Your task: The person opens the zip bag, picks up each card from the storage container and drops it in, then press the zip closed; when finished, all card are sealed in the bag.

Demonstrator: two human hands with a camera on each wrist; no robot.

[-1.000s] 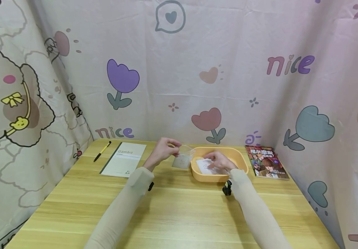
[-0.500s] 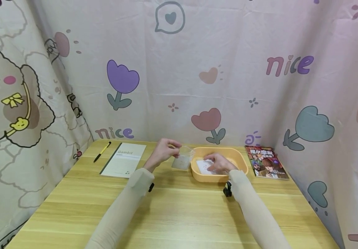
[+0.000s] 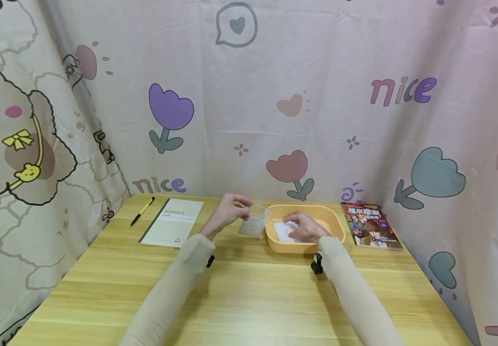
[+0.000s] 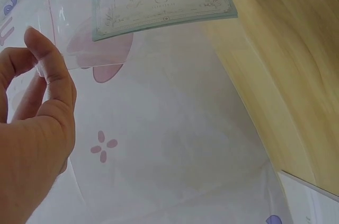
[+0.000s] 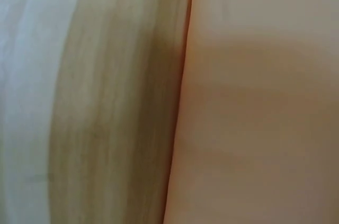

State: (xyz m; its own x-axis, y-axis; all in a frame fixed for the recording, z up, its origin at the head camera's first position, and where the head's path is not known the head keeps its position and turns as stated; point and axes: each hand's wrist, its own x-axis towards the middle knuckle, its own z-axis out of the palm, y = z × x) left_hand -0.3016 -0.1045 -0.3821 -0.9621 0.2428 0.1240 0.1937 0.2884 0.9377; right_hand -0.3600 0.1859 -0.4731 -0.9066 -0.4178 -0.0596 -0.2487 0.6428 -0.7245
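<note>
In the head view, my left hand [image 3: 231,209] pinches the top edge of a clear plastic bag [image 3: 259,212] between thumb and fingers, left of the orange basin [image 3: 294,247]. A pale card [image 4: 164,1] printed with a butterfly sits inside the bag, hanging away from the hand in the left wrist view. My right hand [image 3: 305,227] reaches down into the basin, fingers bent over a white card [image 3: 281,232] with a small drawing. Whether the fingers grip this card I cannot tell. The right wrist view shows mostly the blurred basin wall [image 5: 254,128].
A "Gambit" notebook [image 3: 172,223] lies on the wooden table [image 3: 249,298] at the left, with a yellow and black pen [image 3: 143,211] beyond it. Right of the basin is a colourful magazine [image 3: 371,226]. A printed curtain [image 3: 231,96] hangs behind the table.
My right hand has settled lower over the white card in the basin and its fingers have drawn in toward the card's right part. The left hand stays nearly still with the bag.
</note>
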